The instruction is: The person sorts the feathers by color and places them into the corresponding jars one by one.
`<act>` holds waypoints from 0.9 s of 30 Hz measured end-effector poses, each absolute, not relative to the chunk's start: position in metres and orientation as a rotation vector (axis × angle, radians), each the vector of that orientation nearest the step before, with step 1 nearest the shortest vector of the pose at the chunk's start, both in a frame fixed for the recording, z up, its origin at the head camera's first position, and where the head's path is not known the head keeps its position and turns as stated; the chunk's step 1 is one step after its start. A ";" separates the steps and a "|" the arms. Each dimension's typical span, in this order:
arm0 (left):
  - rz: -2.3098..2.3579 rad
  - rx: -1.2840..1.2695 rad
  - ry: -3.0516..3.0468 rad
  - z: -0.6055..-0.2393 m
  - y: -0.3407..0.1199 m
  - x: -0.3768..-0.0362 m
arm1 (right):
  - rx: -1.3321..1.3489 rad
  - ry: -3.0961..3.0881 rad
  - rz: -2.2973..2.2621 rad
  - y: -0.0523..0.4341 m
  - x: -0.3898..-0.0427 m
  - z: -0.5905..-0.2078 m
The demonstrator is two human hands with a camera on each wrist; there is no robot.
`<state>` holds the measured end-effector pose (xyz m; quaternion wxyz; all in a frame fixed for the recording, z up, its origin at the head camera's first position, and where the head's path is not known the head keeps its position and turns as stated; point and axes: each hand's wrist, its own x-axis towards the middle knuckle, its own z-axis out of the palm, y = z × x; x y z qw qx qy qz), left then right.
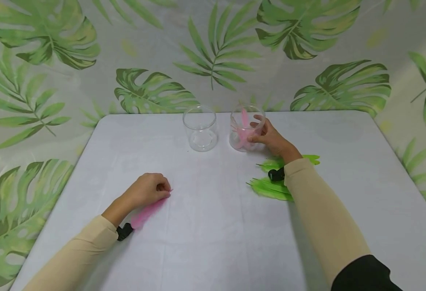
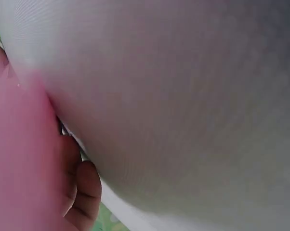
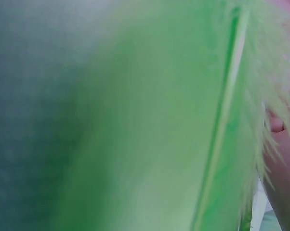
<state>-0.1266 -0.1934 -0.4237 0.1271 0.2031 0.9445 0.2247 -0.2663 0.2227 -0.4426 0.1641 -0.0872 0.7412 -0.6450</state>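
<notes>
My left hand [image 1: 149, 190] pinches a pink feather [image 1: 149, 214] near its quill tip, low over the left part of the table. In the left wrist view the same pink feather [image 2: 24, 159] lies blurred in front of curled fingers [image 2: 88, 187]. At the back of the table my right hand [image 1: 271, 137] grips the right side of a clear plastic cup [image 1: 236, 139], thumb toward me. Pink feathers [image 1: 244, 131] stand inside that cup. A second clear cup [image 1: 202, 139] stands upright just to its left with nothing in it.
Two green feathers [image 1: 271, 189] lie on the white-covered table [image 1: 205, 226] under my right forearm, partly hidden by it. One green feather [image 3: 174, 125] fills much of the right wrist view. Behind the table hangs a leaf-patterned cloth [image 1: 231, 36].
</notes>
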 end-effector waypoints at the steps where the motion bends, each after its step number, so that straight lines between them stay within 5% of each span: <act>1: 0.656 0.587 2.756 -0.424 -0.193 -0.126 | -0.247 2.117 -1.837 0.223 -0.266 -0.442; 27: 0.581 0.715 2.773 -0.422 -0.188 -0.129 | -0.251 2.106 -1.854 0.223 -0.267 -0.443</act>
